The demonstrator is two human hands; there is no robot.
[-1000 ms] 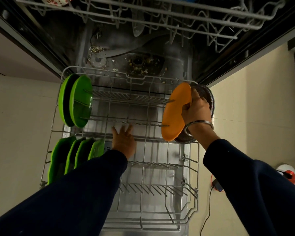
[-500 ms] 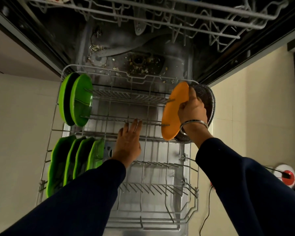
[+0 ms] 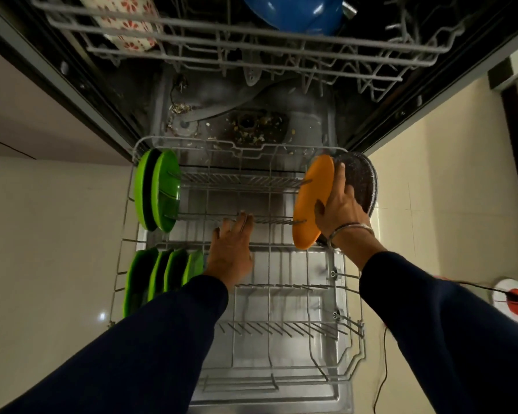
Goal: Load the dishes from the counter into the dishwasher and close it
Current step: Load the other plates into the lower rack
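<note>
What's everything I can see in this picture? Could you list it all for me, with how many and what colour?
Round green plates: two, green, upright at the far left of the lower rack.
Green dishes: four, green, upright in a row, near left of the rack.
Orange plate: one, orange, upright at the far right.
Speckled pan: one, dark, behind the orange plate.
Blue bowl: one, blue, upper rack.
Flowered dish: one, white with red flowers, upper rack.
Round device: one, white and red, on the floor at right.
Left hand: open, over the rack tines.
Right hand: grips the orange plate.
</note>
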